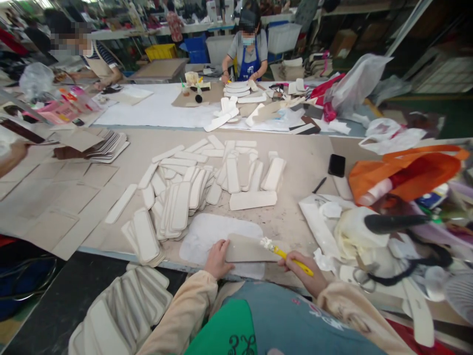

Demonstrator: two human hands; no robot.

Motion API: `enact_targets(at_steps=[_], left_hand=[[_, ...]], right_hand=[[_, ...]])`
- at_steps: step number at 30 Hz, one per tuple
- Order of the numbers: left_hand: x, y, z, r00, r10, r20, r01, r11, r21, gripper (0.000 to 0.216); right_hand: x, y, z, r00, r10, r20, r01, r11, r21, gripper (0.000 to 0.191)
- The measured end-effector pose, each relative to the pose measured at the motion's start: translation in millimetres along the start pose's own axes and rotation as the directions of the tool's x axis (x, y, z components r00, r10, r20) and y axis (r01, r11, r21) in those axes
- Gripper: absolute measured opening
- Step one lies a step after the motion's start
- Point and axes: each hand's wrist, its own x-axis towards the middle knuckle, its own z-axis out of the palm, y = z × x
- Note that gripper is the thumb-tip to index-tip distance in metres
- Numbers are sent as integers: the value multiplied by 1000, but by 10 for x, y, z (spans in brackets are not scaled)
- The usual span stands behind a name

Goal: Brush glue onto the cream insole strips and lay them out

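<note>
My right hand (305, 271) is wrapped round the yellow handle of a brush (283, 254), its white-coated bristles over a flat grey-beige panel (249, 249). At the panel's left end, my left hand (218, 259) grips it, fingers at the far edge and thumb at the near one. Beneath the panel lies a white sheet with rounded corners (207, 231). Just beyond, a heap of cream rounded strips (181, 202) spreads over the table, with one strip (253, 199) lying crosswise nearest the panel.
More cream pieces (121, 310) overlap at my lower left. On the right are a white container with a dark handle (369, 227), an orange bag (406, 170) and a phone (336, 165). Stacked boards (107, 145) lie left, near another person's hand. Co-workers sit at the far table (148, 106).
</note>
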Motion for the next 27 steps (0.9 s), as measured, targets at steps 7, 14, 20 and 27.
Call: enact_targets(at_steps=[7,14,20,27], left_hand=[[69,-1,10,999,-27,22,26,998,62,78],[71,26,31,1000,-15,9,14,995,98,78],[55,-23,54,1000,27,-1,-26,991,129,75],[64,-75,59,996,85,-6,-83,984,160,70]], right_hand=[[320,119,368,964,-80,252,101,992,-72,32],[585,202,685,920,-153,361,219,964,-148,31],[668,244,788,926,-132,354,200,967,-161,30],[540,390,605,973,-28,228,59,990,-128,32]])
